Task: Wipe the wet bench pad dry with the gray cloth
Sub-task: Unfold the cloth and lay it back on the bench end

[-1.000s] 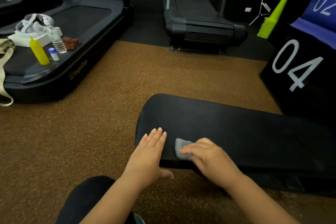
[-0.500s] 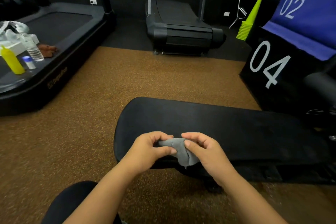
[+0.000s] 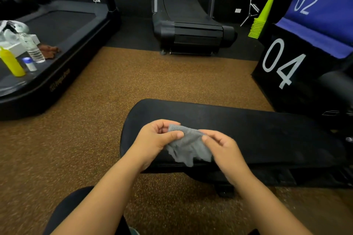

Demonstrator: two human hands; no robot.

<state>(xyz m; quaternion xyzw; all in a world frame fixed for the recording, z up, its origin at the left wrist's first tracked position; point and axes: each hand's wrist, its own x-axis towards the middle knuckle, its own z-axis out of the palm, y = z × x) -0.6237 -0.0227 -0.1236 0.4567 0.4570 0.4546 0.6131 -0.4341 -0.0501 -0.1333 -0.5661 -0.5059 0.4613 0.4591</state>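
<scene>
The black bench pad [image 3: 257,131] lies across the lower middle of the head view, its rounded end at the left. Above that end I hold the gray cloth [image 3: 188,148] with both hands, lifted off the pad. My left hand [image 3: 155,139] pinches its upper left edge between thumb and fingers. My right hand [image 3: 224,149] pinches the upper right edge. The cloth is spread between them and its ragged lower part hangs down over the pad's near edge.
A treadmill deck [image 3: 63,30] at the left carries a yellow squeeze bottle [image 3: 11,63], a water bottle [image 3: 33,48], a small white bottle [image 3: 29,64] and a brown rag [image 3: 49,49]. Another treadmill [image 3: 191,30] stands ahead. Numbered black boxes [image 3: 282,66] and stacked green cones [image 3: 262,19] stand at the right. Brown speckled floor [image 3: 91,129] surrounds the bench.
The cloth was pressed on the pad under my right hand, with my left hand flat beside it. Both hands then lifted it and have now pulled it open between them.
</scene>
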